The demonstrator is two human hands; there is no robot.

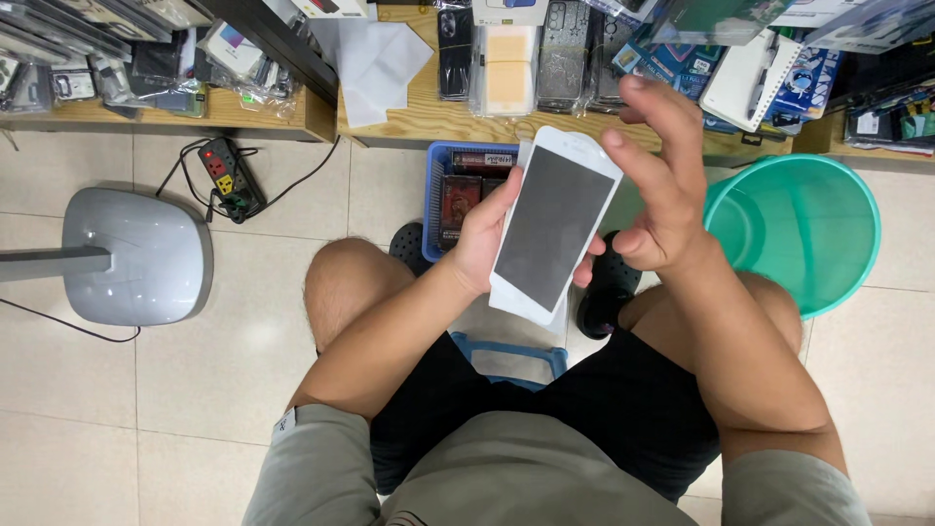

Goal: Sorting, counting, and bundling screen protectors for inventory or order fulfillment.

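Note:
My left hand [482,234] grips a white smartphone [553,222] with a dark screen, held tilted above my knees. A thin pale sheet shows just behind the phone's lower edge. My right hand [660,185] hovers at the phone's right side, fingers spread, fingertips near its top right corner; whether they touch the phone is unclear, and the hand holds nothing that I can make out.
A blue basket [435,185] with boxed items sits on the tiled floor ahead, a teal plastic bin [808,229] to the right. A grey fan base [136,255] and a power strip [229,178] lie left. Low wooden shelves [429,117] hold phone cases and packages.

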